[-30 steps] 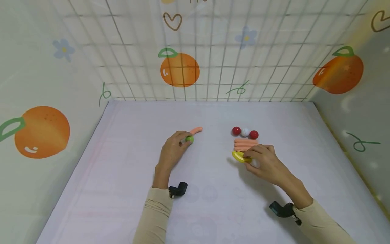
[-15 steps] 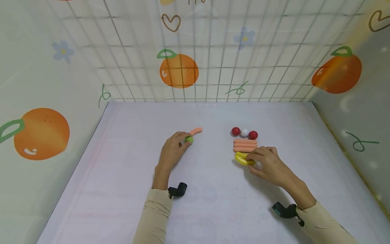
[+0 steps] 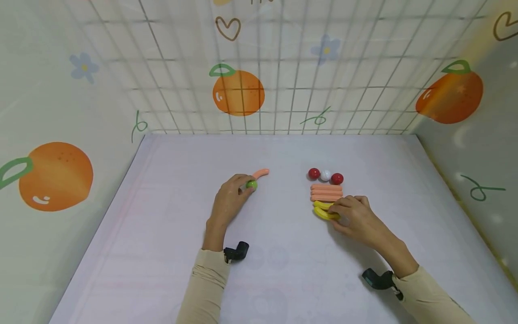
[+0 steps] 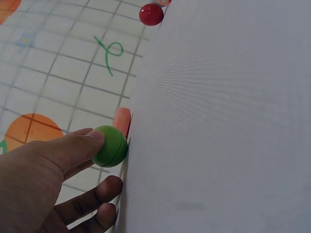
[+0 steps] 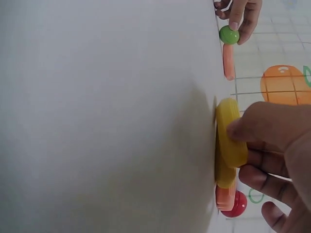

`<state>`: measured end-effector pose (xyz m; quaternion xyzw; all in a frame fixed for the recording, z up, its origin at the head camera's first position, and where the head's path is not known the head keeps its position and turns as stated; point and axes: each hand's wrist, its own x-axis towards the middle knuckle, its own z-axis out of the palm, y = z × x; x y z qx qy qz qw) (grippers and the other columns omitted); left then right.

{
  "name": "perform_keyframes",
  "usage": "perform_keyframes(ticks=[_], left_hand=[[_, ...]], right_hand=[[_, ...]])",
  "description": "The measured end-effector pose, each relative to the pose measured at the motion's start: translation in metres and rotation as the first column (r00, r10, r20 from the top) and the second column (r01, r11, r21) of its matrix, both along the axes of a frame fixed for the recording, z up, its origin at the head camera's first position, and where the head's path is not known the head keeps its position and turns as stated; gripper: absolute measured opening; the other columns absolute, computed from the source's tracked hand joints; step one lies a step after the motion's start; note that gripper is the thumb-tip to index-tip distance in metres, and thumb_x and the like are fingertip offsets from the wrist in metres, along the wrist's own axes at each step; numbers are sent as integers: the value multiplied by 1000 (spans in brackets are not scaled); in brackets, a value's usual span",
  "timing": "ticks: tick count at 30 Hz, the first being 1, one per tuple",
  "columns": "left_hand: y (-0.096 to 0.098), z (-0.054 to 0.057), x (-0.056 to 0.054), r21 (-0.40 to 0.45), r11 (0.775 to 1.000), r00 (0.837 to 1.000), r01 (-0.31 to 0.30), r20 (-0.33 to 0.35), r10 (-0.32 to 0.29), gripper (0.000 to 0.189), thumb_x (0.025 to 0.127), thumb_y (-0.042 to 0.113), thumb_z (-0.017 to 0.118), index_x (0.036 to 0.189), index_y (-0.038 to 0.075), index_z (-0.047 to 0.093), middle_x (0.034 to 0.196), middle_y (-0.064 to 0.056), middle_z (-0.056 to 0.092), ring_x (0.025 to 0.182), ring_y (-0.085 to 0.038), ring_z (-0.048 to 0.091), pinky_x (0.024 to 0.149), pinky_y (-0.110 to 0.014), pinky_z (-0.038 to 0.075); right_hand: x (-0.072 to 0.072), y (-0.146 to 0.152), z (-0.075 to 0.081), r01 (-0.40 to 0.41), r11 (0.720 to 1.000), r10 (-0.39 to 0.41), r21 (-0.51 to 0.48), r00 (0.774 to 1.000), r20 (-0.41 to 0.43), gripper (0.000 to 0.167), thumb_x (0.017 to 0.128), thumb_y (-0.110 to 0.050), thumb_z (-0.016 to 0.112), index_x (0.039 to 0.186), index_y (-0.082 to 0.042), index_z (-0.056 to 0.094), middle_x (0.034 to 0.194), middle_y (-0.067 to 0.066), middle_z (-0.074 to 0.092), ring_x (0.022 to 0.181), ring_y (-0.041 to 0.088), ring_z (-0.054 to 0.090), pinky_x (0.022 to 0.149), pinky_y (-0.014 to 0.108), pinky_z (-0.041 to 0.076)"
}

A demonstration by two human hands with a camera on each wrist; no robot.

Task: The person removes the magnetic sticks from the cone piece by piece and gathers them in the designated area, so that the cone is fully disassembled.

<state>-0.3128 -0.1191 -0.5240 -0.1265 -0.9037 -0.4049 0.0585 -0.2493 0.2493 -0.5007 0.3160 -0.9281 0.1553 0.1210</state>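
My left hand [image 3: 228, 204] pinches a small green ball [image 4: 111, 148] with a seam line round it, low on the table. Right behind that ball lies a single curved pink sausage [image 3: 261, 173]. With thumb and fingers, my right hand [image 3: 358, 220] pinches a yellow toy banana [image 5: 227, 114] at its right end. A second yellow banana [image 3: 322, 204] lies just behind it, partly covered by the fingers. Beyond the bananas, several pink sausages [image 3: 326, 192] lie side by side in a stack of rows.
Behind the sausages sit a red ball [image 3: 314, 173], a white ball [image 3: 325, 175] and another red ball [image 3: 337, 178] in a line. The pale table [image 3: 182, 279] is enclosed by printed cloth walls [image 3: 283, 67] at the back and sides.
My right hand has shifted the held banana a little right and nearer to me, and the second banana now shows behind it. The left hand stays on the green ball.
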Motion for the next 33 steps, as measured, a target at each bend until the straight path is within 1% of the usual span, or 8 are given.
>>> perform_keyframes(ticks=[13,18,20,21,25,28,30,33], left_hand=[[1,0,-2,-7,1000,1000,-20,4,20,26,96,29,70,121,23,71,125,8,62,90,-16,60,77,-38,51],[1,1,-3,3,1000,1000,-7,30,7,29,87,39,79,110,23,73,104,9,65,83,-13,58,72,-34,50],[0,1,-2,6,1000,999,-1,43,0,28,86,44,79,106,24,73,96,10,63,82,-11,57,71,-32,49],[0,2,-1,7,1000,999,2,40,-2,28,87,45,77,106,25,73,96,10,63,82,-11,56,71,-32,49],[-4,3,0,8,1000,998,-20,-53,21,23,94,32,72,113,19,74,116,8,62,84,-14,58,68,-33,49],[-5,3,-1,-20,999,994,-31,-107,29,26,96,19,71,122,15,73,133,5,59,87,-16,61,68,-34,51],[-5,2,-1,-46,999,995,-21,-100,16,29,96,18,70,125,16,72,137,5,58,90,-16,62,72,-34,52],[-3,2,-2,-73,997,998,7,-62,-12,26,97,21,69,122,18,73,133,6,62,95,-15,62,79,-35,52]], right_hand=[[-1,1,-3,36,999,-36,4,999,-1,30,70,-7,91,96,-8,77,101,4,69,98,26,58,87,47,36],[2,-1,-3,13,998,-15,-55,1000,-26,31,68,-3,91,96,-8,77,100,5,69,99,27,59,84,46,35],[4,-4,-3,-15,996,11,-88,999,-49,31,68,-2,90,96,-8,77,100,5,69,98,27,59,82,45,35],[4,-5,-2,-33,994,27,-102,998,-61,30,69,-2,89,96,-8,77,100,5,69,98,27,59,83,45,35],[3,-14,-1,-91,988,78,-128,991,-108,27,70,-1,87,94,-7,77,98,6,69,95,27,60,81,44,36],[1,-20,-2,-120,985,104,-124,986,-127,25,70,-1,86,93,-8,77,97,5,69,93,27,61,79,43,36],[-1,-25,-3,-134,984,117,-119,983,-140,25,71,-1,86,92,-8,77,96,5,69,92,26,61,77,43,36],[-5,-33,-3,-153,981,135,-119,980,-147,21,74,-1,83,92,-9,76,95,3,69,92,24,60,76,43,35]])
